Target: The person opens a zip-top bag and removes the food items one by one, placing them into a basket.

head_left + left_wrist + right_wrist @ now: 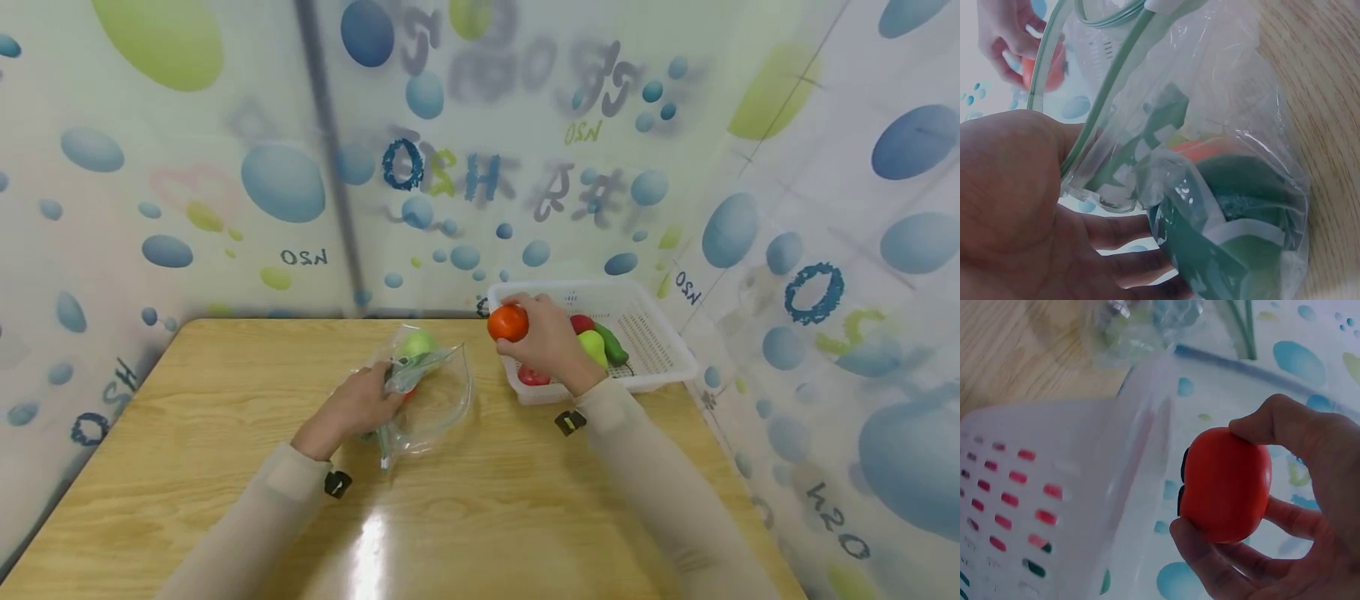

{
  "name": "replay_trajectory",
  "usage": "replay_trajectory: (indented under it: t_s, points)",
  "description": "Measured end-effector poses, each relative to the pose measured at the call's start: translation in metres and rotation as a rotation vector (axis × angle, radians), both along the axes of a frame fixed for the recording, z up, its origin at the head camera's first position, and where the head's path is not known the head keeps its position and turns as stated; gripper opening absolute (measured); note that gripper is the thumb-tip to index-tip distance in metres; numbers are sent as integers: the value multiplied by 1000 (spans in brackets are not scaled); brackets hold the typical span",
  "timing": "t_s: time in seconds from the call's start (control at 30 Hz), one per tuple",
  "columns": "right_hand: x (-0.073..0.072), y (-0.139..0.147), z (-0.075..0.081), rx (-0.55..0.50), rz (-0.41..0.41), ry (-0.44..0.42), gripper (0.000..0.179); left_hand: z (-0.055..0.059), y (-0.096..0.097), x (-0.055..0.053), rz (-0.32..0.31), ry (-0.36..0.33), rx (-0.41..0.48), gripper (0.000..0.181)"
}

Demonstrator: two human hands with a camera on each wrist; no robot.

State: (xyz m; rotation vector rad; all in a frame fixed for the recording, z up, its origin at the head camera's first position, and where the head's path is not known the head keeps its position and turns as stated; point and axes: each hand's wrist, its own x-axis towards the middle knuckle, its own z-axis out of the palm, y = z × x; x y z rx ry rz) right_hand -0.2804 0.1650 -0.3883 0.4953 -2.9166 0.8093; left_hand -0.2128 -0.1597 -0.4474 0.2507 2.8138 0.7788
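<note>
My right hand [551, 337] grips a red tomato [508, 322] above the near left side of a white plastic basket [660, 379]. Dark leaves show on one end of the tomato [1229, 484] in the right wrist view. With my left hand [362, 400], I hold a clear zip bag [442, 417] by its green-edged opening, over the table. Inside the bag are a light green round item [417, 343], something red partly covered by my fingers, and a dark green piece [1241, 187] seen through the plastic in the left wrist view.
In the basket lie a green cucumber [611, 343], a yellow-green fruit [592, 346], a red item [581, 323] and another red one [533, 376] near its front wall. The wooden table [247, 392] meets a patterned wall at the back and right.
</note>
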Motion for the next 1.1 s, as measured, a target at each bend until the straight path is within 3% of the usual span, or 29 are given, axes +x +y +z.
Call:
replay_trajectory:
  t_s: [0.17,0.43,0.83,1.1]
  points:
    - [-16,5,-4,53,-66,-44,66,0,0,2,-2,-3,5,73]
    - [-29,4,-4,120,-99,-129,63,-1,-2,4,0,-7,17,72]
    - [-43,2,-4,228,-33,-252,41,-4,-1,4,5,-7,21,73]
    - [-50,3,2,304,-6,-323,54,0,-2,1,9,-13,18,75]
